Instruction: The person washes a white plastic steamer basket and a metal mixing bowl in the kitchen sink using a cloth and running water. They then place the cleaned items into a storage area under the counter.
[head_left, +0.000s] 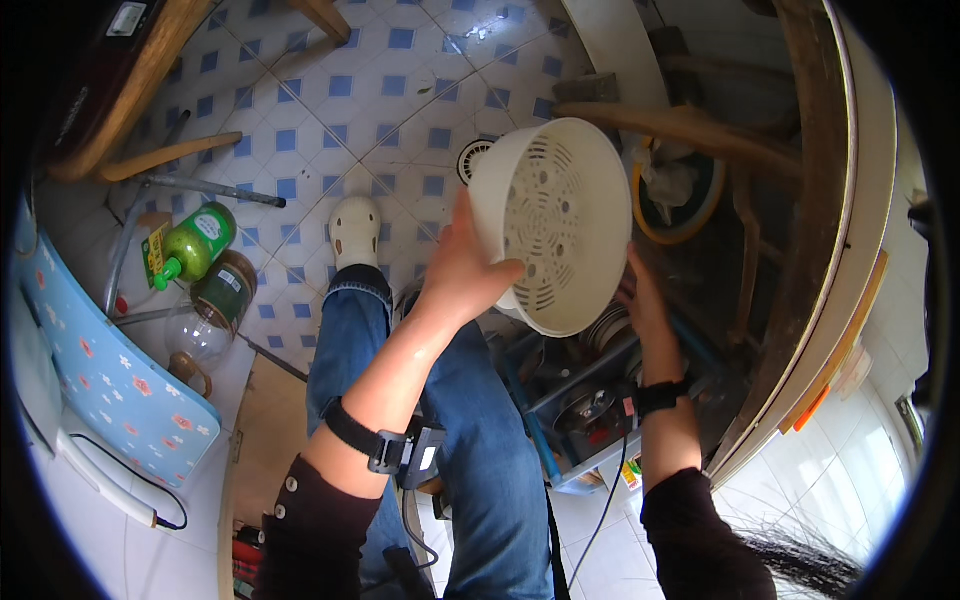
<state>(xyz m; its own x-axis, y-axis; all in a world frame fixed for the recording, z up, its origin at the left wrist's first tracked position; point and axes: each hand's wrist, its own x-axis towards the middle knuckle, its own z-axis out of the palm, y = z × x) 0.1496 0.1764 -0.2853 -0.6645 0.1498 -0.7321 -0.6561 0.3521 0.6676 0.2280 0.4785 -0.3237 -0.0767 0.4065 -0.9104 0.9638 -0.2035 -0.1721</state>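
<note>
Between my two hands a cream plastic colander is tilted on its side, its slotted bottom facing up and its open rim toward the right. My left hand grips its left wall, with the thumb at the near edge. On the right, my right hand supports the rim from the other side; some of its fingers are hidden behind the rim. Below the colander, a blue-framed rack holds metal pots and bowls, among them a shiny steel pot.
A floor drain sits in the blue-and-white tiled floor. Left of my legs lie a green pump bottle and a large clear jar, near a floral blue panel. Wooden legs and a yellow-rimmed basin stand at right.
</note>
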